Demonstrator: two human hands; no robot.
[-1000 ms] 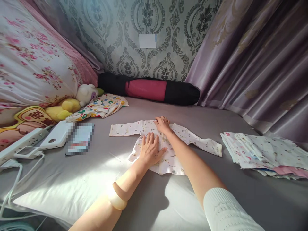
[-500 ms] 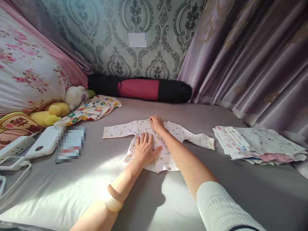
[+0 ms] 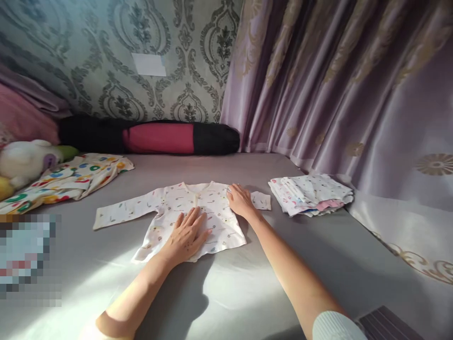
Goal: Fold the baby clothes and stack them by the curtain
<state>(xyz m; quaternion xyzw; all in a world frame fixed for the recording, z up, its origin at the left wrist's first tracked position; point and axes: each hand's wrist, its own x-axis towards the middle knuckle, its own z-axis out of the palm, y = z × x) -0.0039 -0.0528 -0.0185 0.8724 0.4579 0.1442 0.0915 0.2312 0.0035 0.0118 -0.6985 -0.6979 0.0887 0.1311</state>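
Note:
A small white long-sleeved baby shirt [image 3: 219, 226] with a scattered print lies spread on the grey bedsheet, its neckline pointing away from me. My left hand [image 3: 187, 233] rests flat on the middle of the shirt's front, fingers stretched out and the thumb apart. At the right shoulder, my right hand [image 3: 241, 200] lies over the start of the sleeve with fingers extended, covering part of it. The right cuff shows beyond that hand. The left sleeve [image 3: 123, 212] stretches out to the side untouched.
A stack of folded printed clothes [image 3: 314, 193] sits at right. Patterned clothing [image 3: 88, 174] and a white plush toy [image 3: 26, 163] lie at left, near a blurred packet [image 3: 23, 250]. A black and red bolster [image 3: 159, 138] lines the wall beside purple curtains [image 3: 318, 85].
The view has turned right, so things sit further left. My right hand has moved from the neckline to the right shoulder. My left hand stays flat on the shirt.

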